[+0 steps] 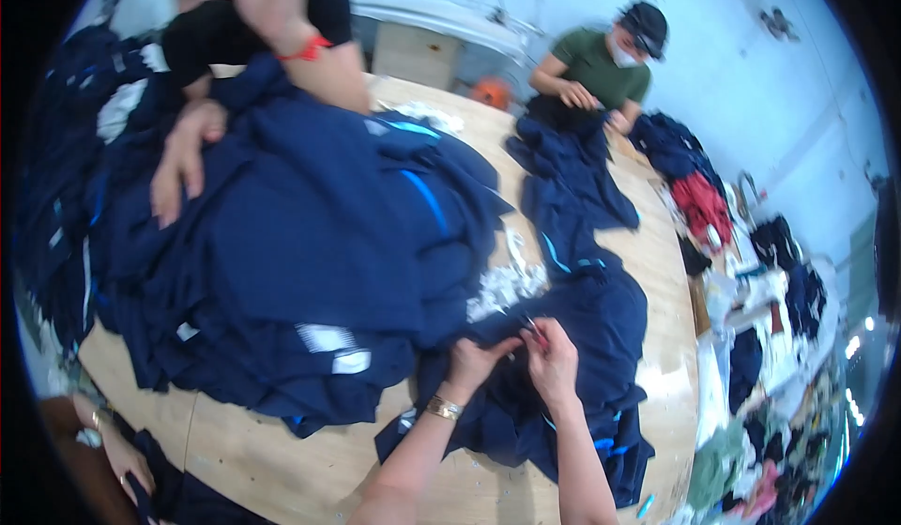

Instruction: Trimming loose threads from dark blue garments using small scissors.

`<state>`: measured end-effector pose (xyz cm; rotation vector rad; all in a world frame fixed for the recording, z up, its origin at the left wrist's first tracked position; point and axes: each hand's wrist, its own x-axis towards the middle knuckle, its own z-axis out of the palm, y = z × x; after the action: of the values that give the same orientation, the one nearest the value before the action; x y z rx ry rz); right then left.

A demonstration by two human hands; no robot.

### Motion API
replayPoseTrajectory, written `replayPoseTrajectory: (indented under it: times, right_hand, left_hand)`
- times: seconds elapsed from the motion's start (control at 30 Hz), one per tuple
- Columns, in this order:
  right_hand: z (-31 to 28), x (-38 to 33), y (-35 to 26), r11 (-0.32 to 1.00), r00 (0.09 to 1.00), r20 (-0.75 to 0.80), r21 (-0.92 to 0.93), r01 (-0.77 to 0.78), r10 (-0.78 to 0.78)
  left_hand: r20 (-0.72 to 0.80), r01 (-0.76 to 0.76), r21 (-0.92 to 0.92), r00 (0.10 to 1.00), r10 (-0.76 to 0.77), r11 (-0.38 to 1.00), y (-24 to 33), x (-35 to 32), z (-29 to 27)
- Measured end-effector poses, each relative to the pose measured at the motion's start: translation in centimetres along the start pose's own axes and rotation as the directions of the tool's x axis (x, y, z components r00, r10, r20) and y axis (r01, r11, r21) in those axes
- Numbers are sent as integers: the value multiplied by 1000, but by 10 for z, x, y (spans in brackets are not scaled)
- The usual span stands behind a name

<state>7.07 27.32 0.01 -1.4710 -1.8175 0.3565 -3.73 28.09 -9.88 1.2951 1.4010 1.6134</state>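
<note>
A navy garment (591, 337) with light-blue trim lies spread on the table in front of me. My left hand (472, 364), with a gold-coloured band at its wrist, is closed on the garment's edge, thumb and fingers pinched together. Just to its right, my right hand (554, 361) is closed around small thread snips (538, 334) with a red part. Their metal tip points at the cloth near my left fingertips; blur hides whether the blades touch it. White scraps (511, 286) lie just beyond my hands.
A large pile of navy garments (310, 215) covers the table's left, a person's hand (183, 159) on it. Across the wooden table (657, 272), a masked person (601, 70) handles navy cloth. Another person's hand (127, 459) is at lower left. A teal pen-like object (646, 506) lies near the front edge.
</note>
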Motion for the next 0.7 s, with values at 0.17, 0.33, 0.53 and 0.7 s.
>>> replayPoseTrajectory:
  times: [0.17, 0.33, 0.53, 0.7]
  right_hand:
    - [-11, -28, 5, 999, 992, -129, -34, 4, -8]
    - [-4, -57, -9, 968, 966, -143, -157, 194, -217]
    - [-26, -111, -45, 773, 781, 129, -115, 623, -611]
    - [-37, -138, -70, 766, 767, 132, -73, 639, -627]
  left_hand:
    - [225, 120, 82, 965, -136, 989, 39, -26, -9]
    - [17, 131, -102, 991, -130, 986, 82, -92, -47]
    - [388, 597, -693, 781, -489, 403, 105, -132, -90]
    - [444, 617, -510, 786, -432, 599, 109, -125, -109]
